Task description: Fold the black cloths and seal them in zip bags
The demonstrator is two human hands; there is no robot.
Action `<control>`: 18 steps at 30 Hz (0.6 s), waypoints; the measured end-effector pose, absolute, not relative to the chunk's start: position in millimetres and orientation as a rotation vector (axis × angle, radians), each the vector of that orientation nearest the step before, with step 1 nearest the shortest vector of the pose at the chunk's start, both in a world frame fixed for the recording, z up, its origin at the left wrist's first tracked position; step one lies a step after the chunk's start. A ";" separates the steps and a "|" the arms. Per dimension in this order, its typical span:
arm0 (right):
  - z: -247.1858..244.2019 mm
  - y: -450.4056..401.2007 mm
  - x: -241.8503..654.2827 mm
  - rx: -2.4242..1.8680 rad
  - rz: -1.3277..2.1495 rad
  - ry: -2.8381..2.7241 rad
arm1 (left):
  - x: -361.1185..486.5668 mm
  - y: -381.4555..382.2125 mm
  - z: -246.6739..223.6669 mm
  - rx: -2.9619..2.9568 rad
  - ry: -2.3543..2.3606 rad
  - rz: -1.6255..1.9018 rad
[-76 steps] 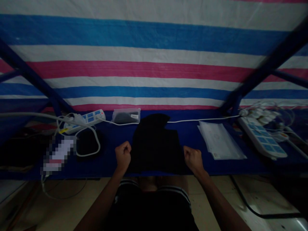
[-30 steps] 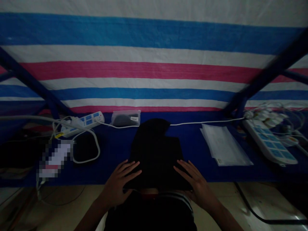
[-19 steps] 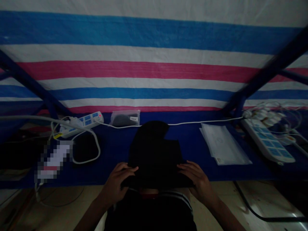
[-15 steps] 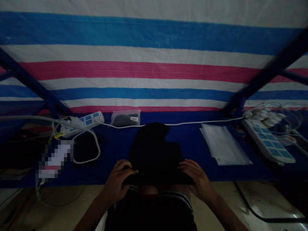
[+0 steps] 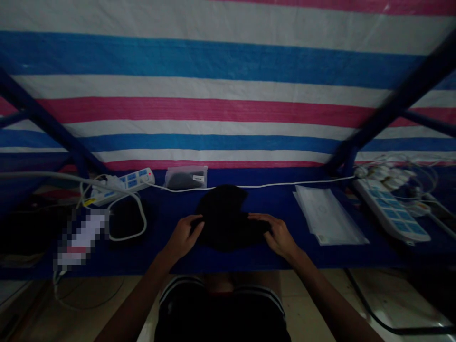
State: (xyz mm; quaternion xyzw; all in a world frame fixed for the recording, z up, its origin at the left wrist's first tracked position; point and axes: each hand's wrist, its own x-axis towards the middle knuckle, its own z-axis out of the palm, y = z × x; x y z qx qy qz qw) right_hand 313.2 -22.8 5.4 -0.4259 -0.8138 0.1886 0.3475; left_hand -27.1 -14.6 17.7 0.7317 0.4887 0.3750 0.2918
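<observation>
A piece of black cloth (image 5: 226,223) lies on the blue tabletop (image 5: 171,256) in front of me, bunched into a rounded shape with a notch at its upper right. It is too dark to tell what kind of item it is. My left hand (image 5: 184,236) pinches its left edge between thumb and fingers. On the opposite side, my right hand (image 5: 280,233) grips the right edge, fingers over the top and thumb beneath.
A power strip (image 5: 140,179) and a white cable loop lie left, beside a dark pouch (image 5: 126,218). A clear zip bag (image 5: 187,178) stands behind the cloth. Plastic sleeves (image 5: 327,216) and another power strip (image 5: 392,211) are right. Striped sheeting (image 5: 213,111) hangs behind.
Both hands have moved away from me, carrying the cloth's near edge up and over toward its middle. The cloth is now shorter and sits farther from the table's front edge.
</observation>
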 end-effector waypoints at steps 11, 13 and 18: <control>-13.7 13.5 308.3 -1.623 0.458 -1.716 | -31.1 17.0 -0.9 1.765 1.564 1.084; -12.3 17.0 306.2 -1.646 0.465 -1.705 | -30.1 22.6 -1.6 1.738 1.577 1.099; -11.9 24.2 303.4 -1.700 0.478 -1.678 | -26.5 38.4 -2.5 1.674 1.594 1.131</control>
